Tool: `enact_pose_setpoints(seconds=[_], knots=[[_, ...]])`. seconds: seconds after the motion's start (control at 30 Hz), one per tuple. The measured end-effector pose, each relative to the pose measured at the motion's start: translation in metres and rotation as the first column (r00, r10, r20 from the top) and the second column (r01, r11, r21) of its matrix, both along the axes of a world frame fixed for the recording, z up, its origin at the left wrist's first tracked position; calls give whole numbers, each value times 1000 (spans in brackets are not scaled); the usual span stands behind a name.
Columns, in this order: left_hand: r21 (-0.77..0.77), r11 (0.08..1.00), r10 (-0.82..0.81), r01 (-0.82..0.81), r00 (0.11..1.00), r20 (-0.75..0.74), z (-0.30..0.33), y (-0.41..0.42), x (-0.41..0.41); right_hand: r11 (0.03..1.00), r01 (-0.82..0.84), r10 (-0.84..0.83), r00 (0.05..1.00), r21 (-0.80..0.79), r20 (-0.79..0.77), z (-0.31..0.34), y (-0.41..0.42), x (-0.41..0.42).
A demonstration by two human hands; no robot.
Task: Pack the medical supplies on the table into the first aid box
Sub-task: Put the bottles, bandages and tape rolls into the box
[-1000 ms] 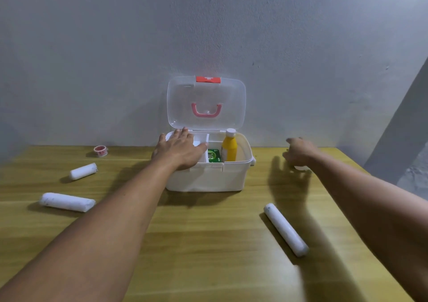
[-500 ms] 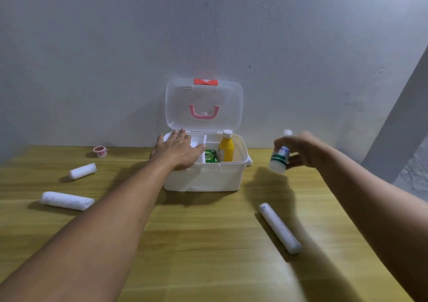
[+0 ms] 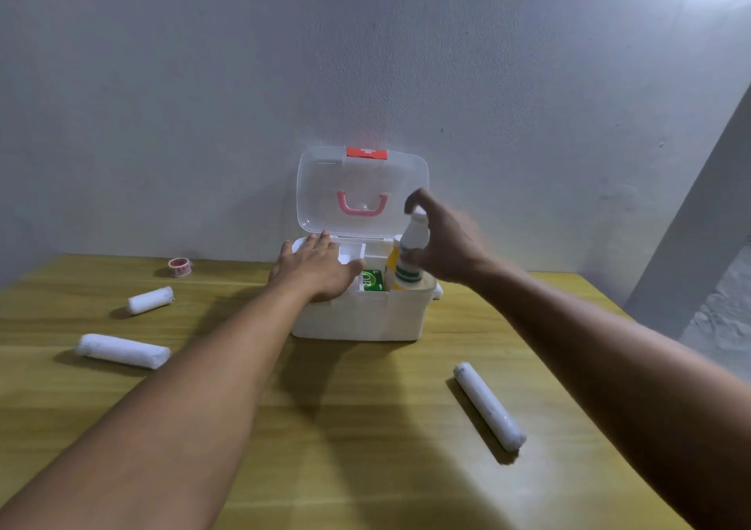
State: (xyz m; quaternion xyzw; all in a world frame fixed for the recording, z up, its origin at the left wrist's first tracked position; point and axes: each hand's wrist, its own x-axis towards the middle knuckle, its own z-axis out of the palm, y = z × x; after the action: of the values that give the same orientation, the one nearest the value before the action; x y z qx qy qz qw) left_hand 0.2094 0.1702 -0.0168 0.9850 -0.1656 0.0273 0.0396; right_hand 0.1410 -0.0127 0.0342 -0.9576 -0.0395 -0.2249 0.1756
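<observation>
Spreading across a wooden tabletop (image 3: pixel 365 428), three bandage rolls and a tape ring at ten o'clock await packing into the first aid box (image 3: pixel 357 318), lid raised, at twelve o'clock. The left hand (image 3: pixel 317 269) lies flat and open on its rim, gripping nothing. The right hand (image 3: pixel 443 241) clasps a white bottle (image 3: pixel 412 257) above the box's right side; lowered carelessly, it could knock over the yellow bottle (image 3: pixel 392 265) just beside it.
</observation>
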Motion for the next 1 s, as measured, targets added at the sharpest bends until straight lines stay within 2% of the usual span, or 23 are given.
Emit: enact_pose_setpoints(seconds=[0.2,0.5,0.7,0.8,0.93,1.0], knots=[[-18,1000,2,-2,1000,13,-1,-1,2,976,75,-101,988,-204,-116,-19,-4,10],[-24,1000,7,-7,1000,24,-1,-1,2,953,95,-122,990,-289,-76,-21,-5,16],[-17,1000,6,-6,999,42,-1,-1,0,975,59,-101,977,-216,-187,-2,-2,10],[-8,1000,4,-3,999,40,-1,-1,1,962,34,-81,982,-269,-168,1,3,10],[6,1000,4,-4,999,33,-1,-1,2,913,-90,-3,974,-398,-228,-10,22,12],[1,1000,6,-6,999,33,-1,-1,2,920,-88,-10,969,-383,-246,-12,25,13]])
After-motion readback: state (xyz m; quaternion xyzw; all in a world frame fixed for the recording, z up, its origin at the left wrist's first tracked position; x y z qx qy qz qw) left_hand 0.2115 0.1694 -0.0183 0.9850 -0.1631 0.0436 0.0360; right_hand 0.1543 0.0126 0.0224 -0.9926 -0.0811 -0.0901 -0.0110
